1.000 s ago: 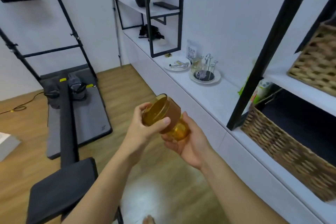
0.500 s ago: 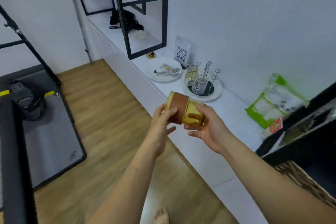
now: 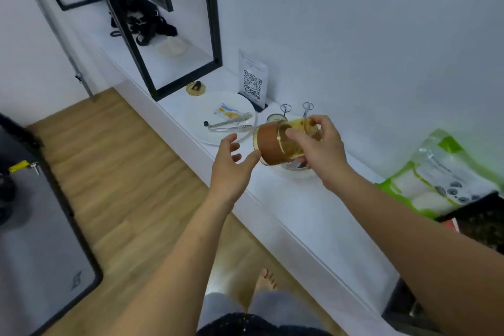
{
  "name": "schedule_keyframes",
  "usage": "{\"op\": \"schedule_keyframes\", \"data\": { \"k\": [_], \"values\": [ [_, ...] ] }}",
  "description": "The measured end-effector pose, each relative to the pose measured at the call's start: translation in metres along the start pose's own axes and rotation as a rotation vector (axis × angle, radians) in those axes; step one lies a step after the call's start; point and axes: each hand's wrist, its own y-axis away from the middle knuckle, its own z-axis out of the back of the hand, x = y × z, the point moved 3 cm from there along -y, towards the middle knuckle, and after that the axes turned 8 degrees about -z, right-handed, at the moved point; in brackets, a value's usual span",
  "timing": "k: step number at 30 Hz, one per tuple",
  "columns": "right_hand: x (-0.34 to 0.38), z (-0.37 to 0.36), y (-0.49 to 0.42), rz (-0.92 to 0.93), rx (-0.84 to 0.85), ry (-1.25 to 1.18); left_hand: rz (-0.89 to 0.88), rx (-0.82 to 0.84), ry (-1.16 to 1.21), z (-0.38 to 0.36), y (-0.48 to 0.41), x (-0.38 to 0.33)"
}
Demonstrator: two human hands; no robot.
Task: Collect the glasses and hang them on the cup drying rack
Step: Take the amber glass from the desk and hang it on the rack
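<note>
My right hand point(image 3: 317, 151) grips an amber glass point(image 3: 275, 144) with a brown band, held on its side, mouth to the left, just above the cup drying rack point(image 3: 296, 110). Two looped metal prongs of the rack poke up behind the glass; its round base is mostly hidden under my hand. Another glass point(image 3: 276, 118) hangs on the rack's left side, partly hidden. My left hand point(image 3: 231, 169) is open beside the amber glass's rim, thumb tip at or near its lower edge.
A white plate point(image 3: 207, 112) with tongs and a packet lies left of the rack on the white counter point(image 3: 300, 213). A QR-code stand point(image 3: 252, 82) leans on the wall. A green bag point(image 3: 441, 177) lies at right, a black shelf frame point(image 3: 163, 35) at left.
My left hand has let go of the amber glass and opened. My right hand carried the glass forward over the rack, and the view moved closer to the counter.
</note>
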Motion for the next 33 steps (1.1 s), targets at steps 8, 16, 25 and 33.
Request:
{"op": "schedule_keyframes", "data": {
  "k": [8,16,25,33],
  "values": [
    [0.010,0.053,-0.086,0.164,-0.316,0.432,0.094,0.122,-0.041,-0.040,-0.073,0.012],
    [-0.012,0.069,-0.142,0.088,-0.426,0.781,0.102,0.270,-0.117,-0.068,-0.114,0.023],
    [-0.041,0.049,-0.172,-0.010,-0.332,0.884,0.096,0.330,-0.168,-0.068,-0.134,0.024],
    [-0.063,0.030,-0.189,-0.063,-0.209,1.061,0.104,0.347,-0.148,-0.064,-0.142,0.024]
  ]
}}
